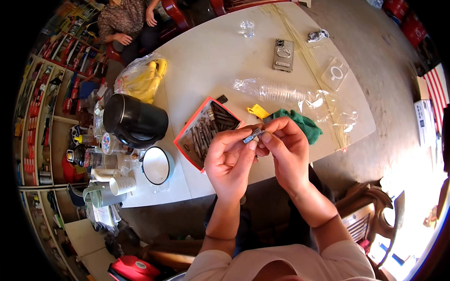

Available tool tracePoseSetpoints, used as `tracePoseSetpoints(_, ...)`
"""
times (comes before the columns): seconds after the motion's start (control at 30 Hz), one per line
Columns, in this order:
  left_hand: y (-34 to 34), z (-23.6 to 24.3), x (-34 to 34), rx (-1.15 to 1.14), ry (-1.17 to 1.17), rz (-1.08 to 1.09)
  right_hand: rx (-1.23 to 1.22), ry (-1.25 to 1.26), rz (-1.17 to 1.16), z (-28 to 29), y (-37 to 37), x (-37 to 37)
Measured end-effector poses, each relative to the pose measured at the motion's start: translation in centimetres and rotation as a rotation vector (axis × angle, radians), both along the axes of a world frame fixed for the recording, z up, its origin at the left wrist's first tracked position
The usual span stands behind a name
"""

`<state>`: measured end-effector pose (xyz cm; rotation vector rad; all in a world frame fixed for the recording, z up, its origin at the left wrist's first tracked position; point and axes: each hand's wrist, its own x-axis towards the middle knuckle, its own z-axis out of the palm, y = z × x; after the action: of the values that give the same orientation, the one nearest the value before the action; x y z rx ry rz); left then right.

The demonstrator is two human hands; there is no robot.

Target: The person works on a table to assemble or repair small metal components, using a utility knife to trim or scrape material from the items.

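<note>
A small metal piece [253, 136] sits between the fingertips of the left hand [227, 161] and right hand [288, 152], over the near edge of a pale desk [206, 70]. Both hands are pinched nearly closed on it. Its long axis slants up from left to right. An orange-rimmed box [191, 124] of dark metal bits [199, 140] lies just left, nearer the left hand; a green cloth [307, 124] lies beyond the right.

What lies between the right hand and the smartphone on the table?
In the head view, a green cloth just past the right hand, then a wrapped stack of clear plastic cups nearer the smartphone.
</note>
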<state>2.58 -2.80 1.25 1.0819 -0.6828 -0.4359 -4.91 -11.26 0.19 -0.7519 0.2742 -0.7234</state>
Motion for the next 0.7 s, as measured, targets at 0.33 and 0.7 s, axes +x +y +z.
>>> tracePoseSetpoints(0.33, -0.18, -0.34, 0.11, 0.021, 0.139, -0.034, -0.107, 0.097, -0.114, 0.4, 0.0, -0.05)
tracePoseSetpoints(0.7, -0.13, -0.55, 0.36, 0.023, 0.331, -0.106, -0.086, 0.1, -0.124, 0.38, -0.14, 0.02)
